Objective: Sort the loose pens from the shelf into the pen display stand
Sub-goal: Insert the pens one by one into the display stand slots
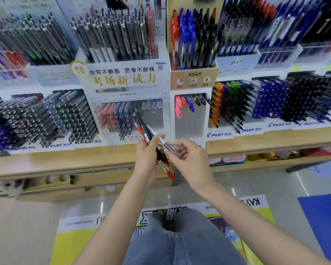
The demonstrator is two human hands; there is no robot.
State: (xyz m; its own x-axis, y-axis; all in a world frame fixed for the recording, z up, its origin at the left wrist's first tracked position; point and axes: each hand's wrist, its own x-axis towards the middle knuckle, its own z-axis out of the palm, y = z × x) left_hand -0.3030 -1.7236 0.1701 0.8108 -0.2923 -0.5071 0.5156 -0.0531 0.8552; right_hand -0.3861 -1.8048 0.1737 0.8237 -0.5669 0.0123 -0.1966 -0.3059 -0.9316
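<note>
My left hand (146, 157) grips a small bundle of loose pens: a red pen (167, 172) and a black pen (144, 129) stick out above and below the fist. My right hand (189, 157) pinches the lower end of a white and silver pen (161, 139) that lies beside the bundle. Both hands are in front of the wooden shelf edge (84, 161). Right behind them stands the white pen display stand (126, 81), whose lower tray holds red and blue pens at the left and has a bare part at the right (153, 121).
A G2 stand (194, 77) with a few pens is to the right, and full Pilot trays (275, 100) run along the shelf on both sides. A lower shelf (52, 184) holds small items. My legs and a printed floor mat (237, 217) are below.
</note>
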